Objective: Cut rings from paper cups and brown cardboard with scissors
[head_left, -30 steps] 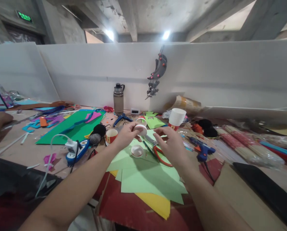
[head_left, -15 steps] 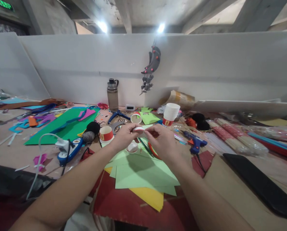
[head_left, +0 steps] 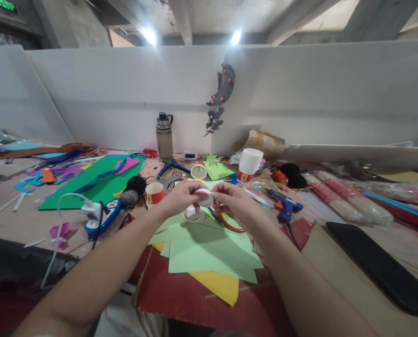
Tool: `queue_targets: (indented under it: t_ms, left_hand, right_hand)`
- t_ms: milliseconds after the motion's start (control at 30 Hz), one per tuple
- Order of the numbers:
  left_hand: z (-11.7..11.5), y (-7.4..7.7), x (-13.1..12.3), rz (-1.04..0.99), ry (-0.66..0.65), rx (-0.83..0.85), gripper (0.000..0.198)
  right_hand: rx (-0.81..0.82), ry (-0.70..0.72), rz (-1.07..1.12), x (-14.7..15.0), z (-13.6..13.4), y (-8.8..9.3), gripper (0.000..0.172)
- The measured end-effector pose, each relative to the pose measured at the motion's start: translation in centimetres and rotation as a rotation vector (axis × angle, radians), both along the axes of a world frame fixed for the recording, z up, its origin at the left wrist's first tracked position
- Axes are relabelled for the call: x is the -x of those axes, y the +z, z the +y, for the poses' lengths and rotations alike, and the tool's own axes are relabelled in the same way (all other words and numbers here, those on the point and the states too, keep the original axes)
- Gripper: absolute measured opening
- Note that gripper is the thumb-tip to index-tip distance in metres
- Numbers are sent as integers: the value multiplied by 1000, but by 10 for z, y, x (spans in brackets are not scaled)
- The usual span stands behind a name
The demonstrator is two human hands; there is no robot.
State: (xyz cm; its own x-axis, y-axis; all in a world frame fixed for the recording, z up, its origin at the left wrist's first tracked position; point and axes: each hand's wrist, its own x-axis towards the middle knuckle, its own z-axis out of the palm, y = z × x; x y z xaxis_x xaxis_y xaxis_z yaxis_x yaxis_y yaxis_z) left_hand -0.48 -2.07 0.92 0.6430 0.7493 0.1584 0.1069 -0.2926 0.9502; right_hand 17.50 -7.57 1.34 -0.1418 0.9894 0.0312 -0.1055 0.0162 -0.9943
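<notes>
My left hand (head_left: 186,197) is closed around the left side of a cut-down paper cup piece (head_left: 205,198), short, round and white with a red band. The fingertips of my right hand (head_left: 230,199) pinch its right edge. Below, a small white cup piece (head_left: 192,214) rests on light green paper sheets (head_left: 212,252). A red loop (head_left: 235,228), partly covered by my right hand, lies on the same sheets. To the left of my hands stands a red and white paper cup (head_left: 155,193); another cup (head_left: 198,171) lies tipped behind them.
A stack of paper cups (head_left: 250,164) and a blue glue gun (head_left: 284,204) are on the right. Further right is a black slab (head_left: 380,267). On the left lie a blue power strip (head_left: 104,220) and green sheet (head_left: 89,182). A bottle (head_left: 164,138) stands behind.
Both hands have lowered slightly, and the cup piece has tilted so more of its white round face shows. More of the red loop is visible beside my right hand.
</notes>
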Motion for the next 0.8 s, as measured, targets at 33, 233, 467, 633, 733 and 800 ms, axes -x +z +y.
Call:
queue_targets:
  t_ms: [33, 233, 467, 633, 733, 800]
  left_hand:
    - [0, 0, 1, -2, -13, 14, 26]
    - [4, -4, -1, -146, -110, 261, 39]
    - [1, -3, -4, -216, -147, 382, 36]
    - [5, -6, -2, -263, -123, 434, 36]
    - [13, -5, 1, -308, 29, 400, 31]
    - [19, -3, 3, -319, 203, 363, 26]
  right_hand:
    - [25, 29, 26, -1, 2, -2, 29]
    - [159, 74, 180, -9, 11, -11, 32]
    - [311, 163, 341, -10, 14, -13, 27]
    - [264, 214, 298, -6, 15, -16, 29]
    - [91, 72, 171, -1, 13, -16, 30]
    - [-61, -18, -43, 3, 10, -18, 24]
